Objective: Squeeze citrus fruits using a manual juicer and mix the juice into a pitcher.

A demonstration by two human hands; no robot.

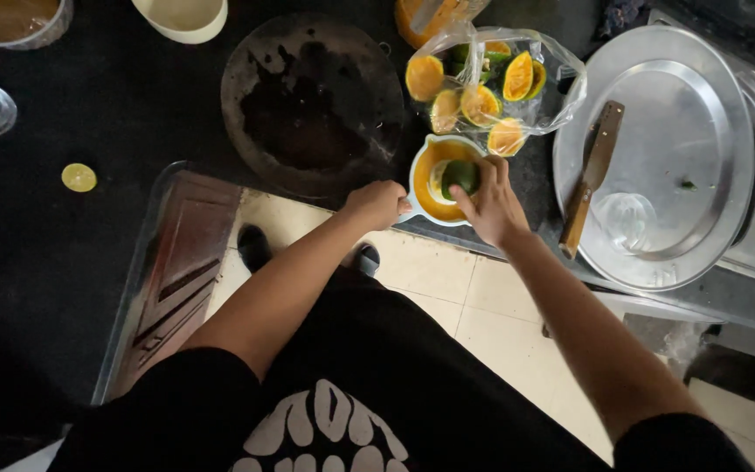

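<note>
Green citrus half (460,176) sits cut-side down in pale blue juicer (437,179) at the dark surface (89,236) edge; juicer bowl holds orange juice. Right hand (489,205) fingers wrap the fruit from above. Left hand (377,204) fingers close on what is probably the juicer handle, partly hidden. Clear bag of cut halves (487,83) lies just behind the juicer. Steel tray (701,105) to the right carries a knife (593,175).

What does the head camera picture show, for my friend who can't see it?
A person's right hand presses a green citrus half into a small juicer on a dark counter, and the left hand steadies it. A clear bag of cut halves lies just behind.
</note>
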